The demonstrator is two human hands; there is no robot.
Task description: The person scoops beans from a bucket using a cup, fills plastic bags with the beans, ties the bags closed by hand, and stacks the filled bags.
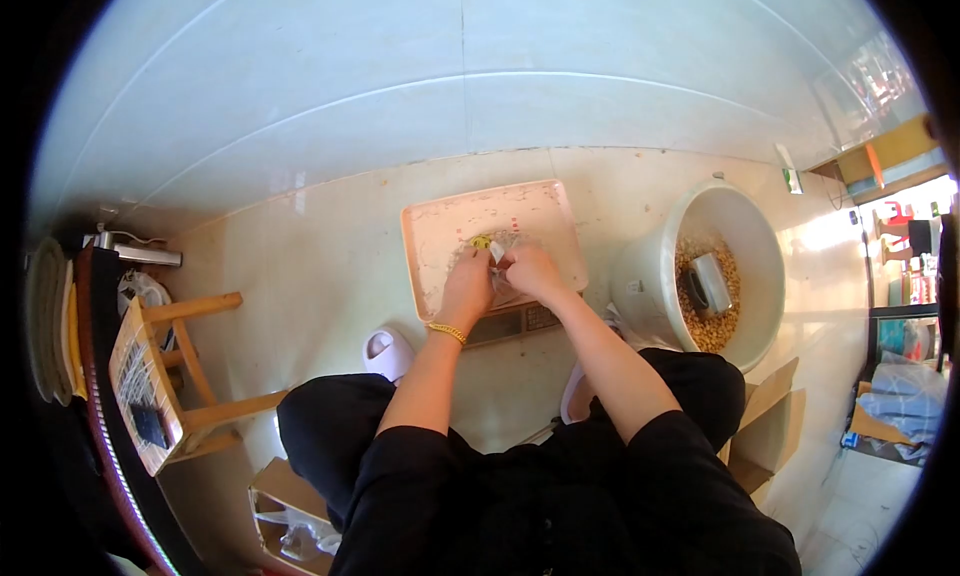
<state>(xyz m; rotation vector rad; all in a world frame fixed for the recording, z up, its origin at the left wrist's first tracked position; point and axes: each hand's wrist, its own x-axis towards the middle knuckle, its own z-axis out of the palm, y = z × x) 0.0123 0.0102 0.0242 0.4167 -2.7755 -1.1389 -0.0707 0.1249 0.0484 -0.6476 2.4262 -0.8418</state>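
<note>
A pinkish rectangular tray [428,238] rests on a scale [500,323] on the floor in front of me. Over the tray, my left hand [468,288] and my right hand [530,272] come close together, fingers pinched at the gathered top of a clear plastic bag [512,240]. Something yellow [482,242] shows at the bag near my left fingertips. The bag's contents are mostly hidden by my hands. Right of the tray, a large white bucket [650,286] holds many small tan pieces [716,333] with a clear scoop-like container [712,282] lying on them.
A wooden stool [190,416] with a dark phone-like object on it stands at the left. Below it is an open cardboard box [282,481] with plastic bags. Another cardboard box [770,416] sits by my right knee. A pale slipper [387,355] lies near my left knee.
</note>
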